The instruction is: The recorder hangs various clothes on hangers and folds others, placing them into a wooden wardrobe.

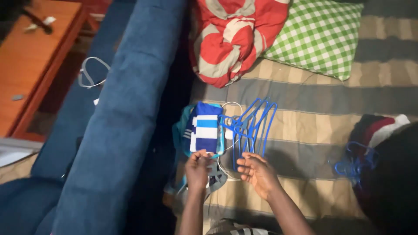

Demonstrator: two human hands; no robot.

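- Right then, the left hand (pixel 198 167) sat at the near edge of the folded blue-and-white striped garment (pixel 203 128), fingers curled in; whether they pinched the cloth, I couldn't tell
- The right hand (pixel 257 172) hovered spread and empty, just below the bunch of blue hangers (pixel 250 124)
- Garment and hangers lay side by side on the striped bedcover (pixel 322 109), a green checked pillow (pixel 318 35) well beyond

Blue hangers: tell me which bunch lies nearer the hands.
The fanned bunch of blue hangers beside the folded striped cloth, just above the right hand. The other bunch lies far right, against dark clothing.
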